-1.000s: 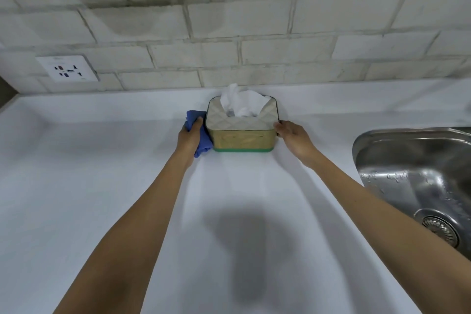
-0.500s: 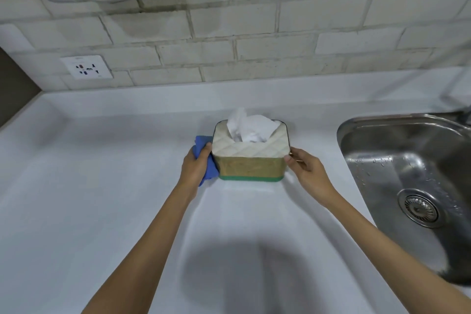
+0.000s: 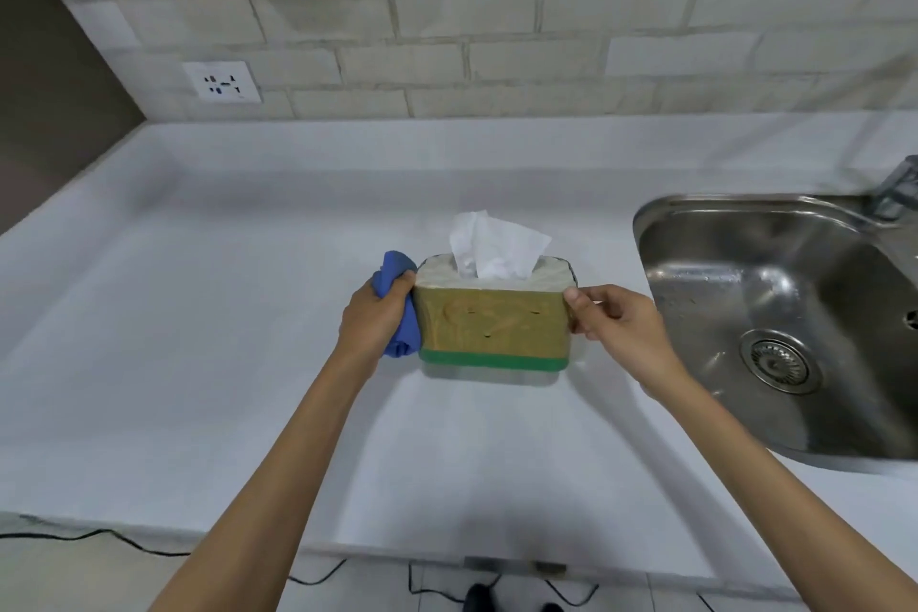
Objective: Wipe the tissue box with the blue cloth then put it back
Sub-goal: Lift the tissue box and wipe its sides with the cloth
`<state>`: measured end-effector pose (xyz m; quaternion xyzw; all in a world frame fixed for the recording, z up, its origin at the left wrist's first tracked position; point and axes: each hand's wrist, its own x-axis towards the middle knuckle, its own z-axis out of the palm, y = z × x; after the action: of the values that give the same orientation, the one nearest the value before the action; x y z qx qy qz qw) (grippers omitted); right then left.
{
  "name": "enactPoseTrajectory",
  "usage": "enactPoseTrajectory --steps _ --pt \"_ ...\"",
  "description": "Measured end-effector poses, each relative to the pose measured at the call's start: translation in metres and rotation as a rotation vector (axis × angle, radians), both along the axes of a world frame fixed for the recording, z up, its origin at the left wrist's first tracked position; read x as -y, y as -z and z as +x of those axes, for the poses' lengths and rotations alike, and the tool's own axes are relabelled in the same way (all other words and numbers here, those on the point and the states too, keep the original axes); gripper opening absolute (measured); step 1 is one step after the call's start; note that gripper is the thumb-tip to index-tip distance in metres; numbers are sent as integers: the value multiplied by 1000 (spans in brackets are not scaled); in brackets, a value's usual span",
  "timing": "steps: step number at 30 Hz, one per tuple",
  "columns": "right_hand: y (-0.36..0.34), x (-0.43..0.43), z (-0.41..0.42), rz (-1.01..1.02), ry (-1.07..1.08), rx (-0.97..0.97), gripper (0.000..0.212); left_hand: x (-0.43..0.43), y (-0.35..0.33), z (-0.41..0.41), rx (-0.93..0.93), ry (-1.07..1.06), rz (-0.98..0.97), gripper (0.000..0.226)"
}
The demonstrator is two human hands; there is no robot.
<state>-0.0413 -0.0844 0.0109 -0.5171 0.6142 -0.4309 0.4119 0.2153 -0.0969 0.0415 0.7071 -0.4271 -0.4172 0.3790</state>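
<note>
A tan tissue box (image 3: 492,328) with a green bottom band and a white tissue sticking out of its pale top is held just above the white counter (image 3: 198,313), tilted toward me. My left hand (image 3: 372,321) presses a bunched blue cloth (image 3: 400,308) against the box's left side. At the box's right end, my right hand (image 3: 616,323) grips the corner with thumb and fingers. A shadow lies under the box.
A steel sink (image 3: 775,323) with a drain sits close to the right of the box, a tap (image 3: 894,184) at its far corner. A wall socket (image 3: 222,82) is on the brick backsplash. Black cables (image 3: 124,544) run along the floor below the counter's front edge.
Both hands have drawn the box from the back wall toward me and lifted it off the counter, tilting its front face up. The cloth stays pressed on its left side.
</note>
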Motion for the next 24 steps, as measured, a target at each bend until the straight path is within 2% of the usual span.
enactPoseTrajectory --steps 10,13,16,19,22,24 --pt "-15 -4 -5 51 32 16 33 0 -13 -4 114 47 81 30" --pt "-18 1 -5 85 41 42 40 6 -16 -4 137 85 104 33" --pt "-19 11 -6 84 60 -16 47 14 -23 -5 142 116 132 33" --pt "-14 21 -1 -6 98 -81 37 21 -27 -7 146 147 144 33" --pt "-12 24 12 -47 85 68 17 26 -27 -9 151 158 112 33" --pt "-11 25 20 -83 136 131 15 27 -25 -11 171 146 91 34"
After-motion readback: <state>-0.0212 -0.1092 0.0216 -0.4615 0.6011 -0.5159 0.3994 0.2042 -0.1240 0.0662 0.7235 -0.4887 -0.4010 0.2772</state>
